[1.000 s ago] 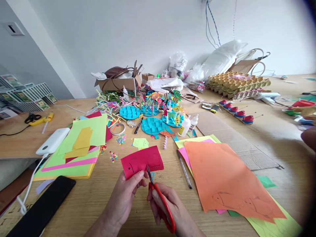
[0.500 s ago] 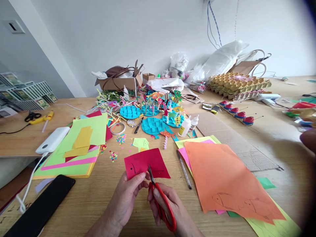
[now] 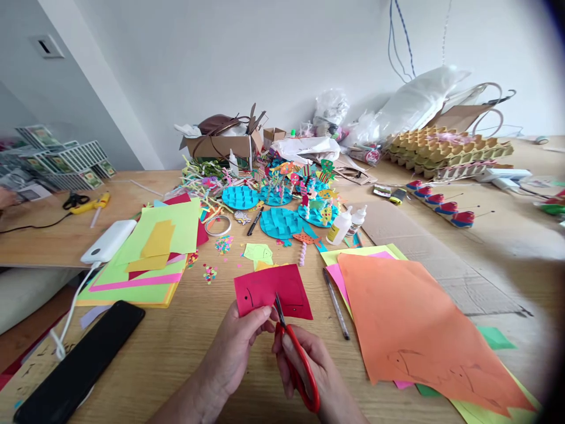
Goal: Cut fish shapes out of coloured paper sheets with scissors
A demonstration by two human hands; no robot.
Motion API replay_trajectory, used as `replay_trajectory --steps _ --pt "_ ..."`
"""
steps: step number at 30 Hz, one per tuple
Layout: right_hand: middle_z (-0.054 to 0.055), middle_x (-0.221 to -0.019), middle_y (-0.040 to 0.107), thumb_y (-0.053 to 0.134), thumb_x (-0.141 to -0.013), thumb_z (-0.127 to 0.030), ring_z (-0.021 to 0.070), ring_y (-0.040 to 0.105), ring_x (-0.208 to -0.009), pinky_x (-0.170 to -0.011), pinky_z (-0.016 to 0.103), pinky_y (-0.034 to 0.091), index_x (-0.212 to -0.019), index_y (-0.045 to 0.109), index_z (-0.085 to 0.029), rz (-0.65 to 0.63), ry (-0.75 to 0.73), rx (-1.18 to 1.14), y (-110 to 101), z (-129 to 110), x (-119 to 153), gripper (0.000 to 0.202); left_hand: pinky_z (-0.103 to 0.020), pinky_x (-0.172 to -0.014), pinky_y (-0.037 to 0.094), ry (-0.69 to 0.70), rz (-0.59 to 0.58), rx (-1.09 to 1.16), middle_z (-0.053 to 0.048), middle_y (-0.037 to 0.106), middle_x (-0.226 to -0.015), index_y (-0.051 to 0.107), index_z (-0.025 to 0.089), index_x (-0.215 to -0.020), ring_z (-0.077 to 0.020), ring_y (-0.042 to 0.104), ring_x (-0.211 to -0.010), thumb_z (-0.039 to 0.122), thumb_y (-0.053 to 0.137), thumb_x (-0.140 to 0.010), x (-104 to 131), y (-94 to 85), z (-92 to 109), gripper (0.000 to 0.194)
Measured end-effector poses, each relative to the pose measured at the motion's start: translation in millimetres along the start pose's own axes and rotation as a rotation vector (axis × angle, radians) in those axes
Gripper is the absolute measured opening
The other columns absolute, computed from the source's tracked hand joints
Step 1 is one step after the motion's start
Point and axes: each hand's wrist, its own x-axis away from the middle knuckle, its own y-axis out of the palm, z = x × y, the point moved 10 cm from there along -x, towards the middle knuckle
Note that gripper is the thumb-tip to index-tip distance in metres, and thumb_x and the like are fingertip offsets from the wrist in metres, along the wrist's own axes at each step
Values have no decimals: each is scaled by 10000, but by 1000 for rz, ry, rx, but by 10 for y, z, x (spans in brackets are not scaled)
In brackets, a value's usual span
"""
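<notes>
Red scissors meet red paper — both hands at work above the wooden table.
The left hand pinches the paper's lower edge between thumb and fingers, while the right hand is closed around the scissors' handles — blades at the paper, between two drawn dots. The paper is held up just in front of a pale green fish cutout; a pen and an orange sheet lie to its right.

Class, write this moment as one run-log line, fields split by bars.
left hand: holds red paper | right hand: holds scissors | blades: at red paper | nearby, right: pen, orange paper
</notes>
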Motion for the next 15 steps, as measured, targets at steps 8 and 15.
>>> replay_trajectory --steps 8,15 --pt "-64 -410 433 489 -705 -652 61 364 -333 -351 178 298 -678 483 -152 4 2 9 -14 21 13 501 -283 -620 443 5 -4 -17 -24 642 -712 615 155 -758 -148 548 -664 183 615 -695 1 0 -11 69" --pt "-61 -419 432 479 -702 -665 59 376 -341 -355 177 317 -657 484 -148 25 2 37 -57 18 13 519 -279 -623 445 -21 13 -15 -25 658 -708 613 160 -758 -143 556 -651 181 619 -689 -10 -18 -45 73"
